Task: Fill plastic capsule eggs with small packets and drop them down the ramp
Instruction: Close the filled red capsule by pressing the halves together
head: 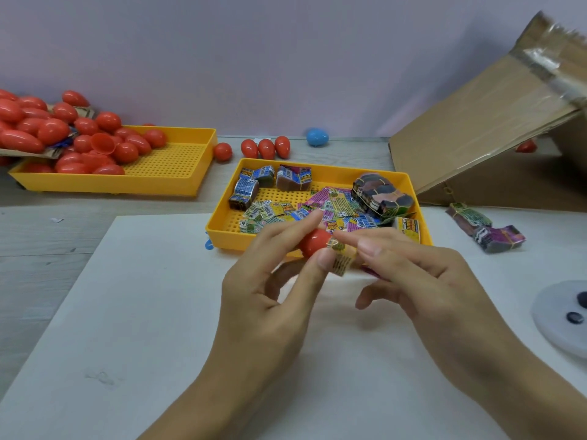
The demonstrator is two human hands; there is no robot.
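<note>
Above the white desk point(158, 312), before the yellow packet tray point(222, 228), the left hand point(270, 300) pinches a red capsule half point(314, 242) in thumb-and-forefinger grip; the right hand point(422, 281), fingers curled, pinches a small packet point(343, 260) at its open mouth.

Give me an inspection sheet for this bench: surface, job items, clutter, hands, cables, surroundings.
Surface: white board lying on a grey wood-look table.
Job's things: red capsule half with a folded packet at its mouth; packet tray of loose and bundled packets; egg tray with red eggs piled at its left end; cardboard ramp at right.
Clutter: four red eggs and a blue egg loose at the back; two packet bundles outside the tray; round white lid.
Hands: left hand pinches the capsule half; right hand pushes the packet in.
Cables: nothing seen.
Surroundings: plain pale wall.
</note>
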